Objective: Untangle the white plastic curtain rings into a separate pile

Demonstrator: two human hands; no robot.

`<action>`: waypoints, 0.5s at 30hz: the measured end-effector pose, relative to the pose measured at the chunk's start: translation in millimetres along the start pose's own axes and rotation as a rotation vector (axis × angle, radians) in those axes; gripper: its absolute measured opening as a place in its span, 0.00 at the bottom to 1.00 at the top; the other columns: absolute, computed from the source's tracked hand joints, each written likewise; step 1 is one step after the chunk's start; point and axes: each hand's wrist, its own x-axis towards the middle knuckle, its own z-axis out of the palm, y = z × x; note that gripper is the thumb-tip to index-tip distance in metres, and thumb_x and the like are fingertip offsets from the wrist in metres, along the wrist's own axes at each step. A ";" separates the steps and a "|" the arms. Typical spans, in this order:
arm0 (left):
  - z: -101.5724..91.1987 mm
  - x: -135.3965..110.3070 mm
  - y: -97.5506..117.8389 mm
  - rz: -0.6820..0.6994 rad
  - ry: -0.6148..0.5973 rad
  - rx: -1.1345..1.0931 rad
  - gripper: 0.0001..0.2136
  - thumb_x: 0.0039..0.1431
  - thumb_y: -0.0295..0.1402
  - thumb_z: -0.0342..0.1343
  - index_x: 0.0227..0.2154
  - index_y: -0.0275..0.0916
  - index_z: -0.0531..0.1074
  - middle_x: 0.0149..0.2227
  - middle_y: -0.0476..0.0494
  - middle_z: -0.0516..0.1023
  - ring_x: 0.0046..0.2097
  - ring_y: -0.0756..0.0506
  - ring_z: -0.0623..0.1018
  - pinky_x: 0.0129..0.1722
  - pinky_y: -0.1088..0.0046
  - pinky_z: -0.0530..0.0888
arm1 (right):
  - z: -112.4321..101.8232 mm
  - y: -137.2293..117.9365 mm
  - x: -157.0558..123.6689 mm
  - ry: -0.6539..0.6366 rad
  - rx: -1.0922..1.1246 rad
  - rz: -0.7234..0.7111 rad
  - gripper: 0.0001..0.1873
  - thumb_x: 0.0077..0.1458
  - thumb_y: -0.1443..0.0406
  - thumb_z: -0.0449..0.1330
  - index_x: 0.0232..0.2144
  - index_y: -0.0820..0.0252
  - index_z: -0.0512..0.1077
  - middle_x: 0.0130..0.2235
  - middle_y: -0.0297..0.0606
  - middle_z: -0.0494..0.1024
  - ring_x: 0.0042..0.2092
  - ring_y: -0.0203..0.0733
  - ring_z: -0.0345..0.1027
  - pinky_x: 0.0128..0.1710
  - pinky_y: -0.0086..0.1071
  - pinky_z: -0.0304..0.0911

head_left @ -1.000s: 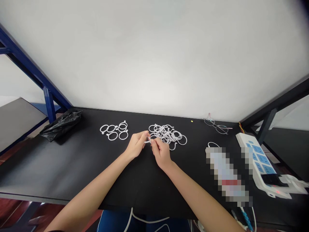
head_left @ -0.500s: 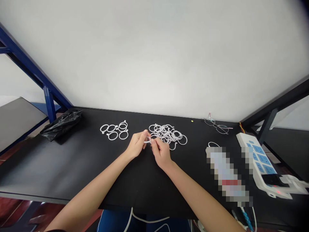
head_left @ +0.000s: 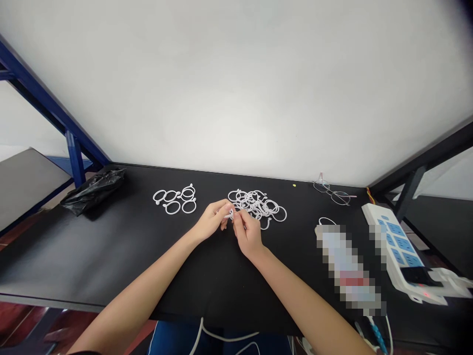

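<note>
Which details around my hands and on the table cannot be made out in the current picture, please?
All in the head view:
- White ring: mostly covered by the fingers of the left hand and right hand.
- Ring pile: overlap hides the exact count.
- Pixelated item: blocky blur hides its surface.
- Black plastic bag: its opaque film hides any contents.
- Yellow speck: too small to identify.

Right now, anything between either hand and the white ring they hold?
Nothing visible: the left hand and right hand both have fingers on the ring. The pile of rings lies just beyond, not between.
</note>
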 end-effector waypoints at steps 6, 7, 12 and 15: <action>0.8 1.9 6.8 -0.111 -0.033 -0.157 0.22 0.58 0.53 0.54 0.34 0.34 0.71 0.19 0.55 0.63 0.19 0.54 0.64 0.22 0.76 0.68 | -0.3 -3.1 1.0 0.003 0.016 -0.011 0.17 0.67 0.61 0.48 0.25 0.57 0.62 0.17 0.26 0.60 0.18 0.32 0.56 0.21 0.28 0.54; 0.5 1.5 7.7 -0.132 -0.039 -0.182 0.22 0.57 0.53 0.55 0.35 0.34 0.71 0.19 0.55 0.63 0.19 0.54 0.63 0.23 0.76 0.68 | -0.4 -3.9 1.2 0.001 0.021 -0.014 0.16 0.67 0.61 0.48 0.26 0.57 0.63 0.17 0.26 0.60 0.18 0.32 0.56 0.21 0.28 0.54; -2.3 -1.0 11.0 -0.179 -0.075 -0.232 0.20 0.56 0.49 0.58 0.41 0.35 0.72 0.18 0.56 0.63 0.20 0.54 0.63 0.25 0.76 0.68 | -0.5 -4.6 1.3 0.007 0.029 -0.031 0.16 0.68 0.62 0.48 0.27 0.57 0.64 0.17 0.26 0.61 0.18 0.32 0.57 0.22 0.28 0.55; -2.3 -1.7 12.5 -0.167 -0.096 -0.224 0.19 0.56 0.46 0.60 0.42 0.35 0.72 0.18 0.55 0.64 0.21 0.54 0.63 0.26 0.76 0.69 | -0.5 -3.4 1.2 0.015 0.026 -0.026 0.16 0.67 0.62 0.48 0.27 0.57 0.64 0.17 0.26 0.62 0.18 0.32 0.57 0.22 0.28 0.55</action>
